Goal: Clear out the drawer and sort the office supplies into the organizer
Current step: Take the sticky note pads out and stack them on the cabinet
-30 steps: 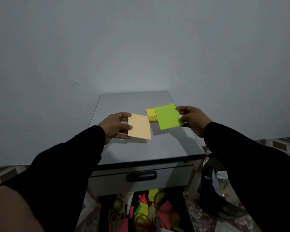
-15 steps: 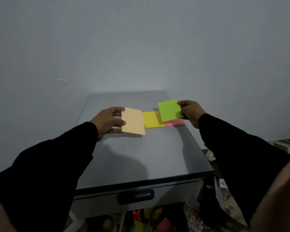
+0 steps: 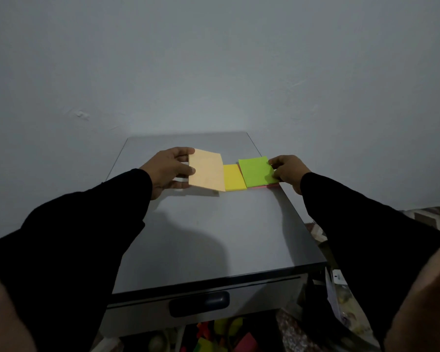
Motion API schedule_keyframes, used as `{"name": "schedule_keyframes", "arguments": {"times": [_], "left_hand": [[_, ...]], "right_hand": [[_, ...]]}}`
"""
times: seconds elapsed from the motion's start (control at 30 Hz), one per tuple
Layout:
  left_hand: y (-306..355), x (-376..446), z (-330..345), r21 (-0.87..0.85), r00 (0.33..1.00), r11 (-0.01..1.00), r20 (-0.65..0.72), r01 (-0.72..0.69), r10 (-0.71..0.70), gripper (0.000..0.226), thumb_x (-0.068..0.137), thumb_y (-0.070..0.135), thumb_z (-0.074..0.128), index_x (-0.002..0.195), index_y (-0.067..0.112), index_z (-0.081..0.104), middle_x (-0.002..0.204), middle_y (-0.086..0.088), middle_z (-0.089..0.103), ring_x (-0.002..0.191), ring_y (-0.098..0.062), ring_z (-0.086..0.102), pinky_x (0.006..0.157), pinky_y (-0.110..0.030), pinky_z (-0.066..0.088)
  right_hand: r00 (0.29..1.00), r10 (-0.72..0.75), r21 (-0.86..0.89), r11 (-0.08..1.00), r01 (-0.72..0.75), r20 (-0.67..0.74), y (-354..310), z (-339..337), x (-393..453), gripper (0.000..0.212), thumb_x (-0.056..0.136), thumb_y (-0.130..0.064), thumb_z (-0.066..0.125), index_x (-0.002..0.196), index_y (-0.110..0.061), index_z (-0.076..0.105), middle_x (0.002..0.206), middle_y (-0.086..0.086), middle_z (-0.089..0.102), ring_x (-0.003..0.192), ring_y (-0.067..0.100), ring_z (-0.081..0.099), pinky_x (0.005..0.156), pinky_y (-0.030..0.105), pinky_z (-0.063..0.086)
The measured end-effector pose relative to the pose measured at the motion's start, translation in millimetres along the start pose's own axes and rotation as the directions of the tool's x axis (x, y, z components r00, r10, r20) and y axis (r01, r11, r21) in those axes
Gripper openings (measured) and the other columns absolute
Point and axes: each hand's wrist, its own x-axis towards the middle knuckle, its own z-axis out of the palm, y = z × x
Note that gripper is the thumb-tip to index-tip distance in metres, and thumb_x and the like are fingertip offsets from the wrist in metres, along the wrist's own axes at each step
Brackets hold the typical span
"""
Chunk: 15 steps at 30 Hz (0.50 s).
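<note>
On top of the grey cabinet [image 3: 208, 237], toward its far end, my left hand [image 3: 168, 171] pinches a pale orange sticky-note pad [image 3: 206, 170], tilted just above the surface. To its right a yellow pad [image 3: 234, 177] lies flat. My right hand [image 3: 288, 170] holds a green pad [image 3: 257, 171] by its right edge, low over a pink pad [image 3: 272, 185] of which only a thin strip shows. The open drawer [image 3: 214, 336] at the bottom edge holds several colourful supplies.
A closed upper drawer with a dark handle [image 3: 200, 303] faces me below the cabinet top. A grey wall [image 3: 214, 72] stands right behind the cabinet. Clutter with a white tag [image 3: 337, 288] lies on the floor at the right.
Both hands moved forward, carrying the orange and green pads toward the far end of the cabinet top. The green pad came down over the pink one. The view tilted up, hiding most of the open drawer.
</note>
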Motion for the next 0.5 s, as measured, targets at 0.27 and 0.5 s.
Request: {"name": "schedule_keyframes", "arguments": {"times": [0.27,0.5], "left_hand": [[-6,29,28,-0.038,1.000,0.999,-0.027,0.007,-0.008,0.045,0.088,-0.007,0.050,0.128,0.014,0.049,0.091,0.010,0.057,0.074,-0.011,0.055,0.054,-0.021,0.051],[-25,45,51,-0.107,0.997,0.993,-0.064,0.041,-0.048,0.048,0.088,-0.010,0.047,0.131,0.012,0.048,0.110,-0.004,0.053,0.075,-0.012,0.055,0.047,-0.018,0.053]], "right_hand": [[0.999,-0.047,0.005,0.999,0.047,0.016,5,-7,-2,0.042,0.085,0.017,0.041,0.123,0.004,0.054,0.104,0.013,0.053,0.086,0.025,0.050,0.071,0.033,0.048],[0.997,-0.071,0.059,0.996,0.068,0.038,7,-16,-8,0.041,0.084,0.017,0.045,0.121,0.002,0.055,0.123,0.022,0.054,0.086,0.024,0.050,0.061,0.021,0.044]]}}
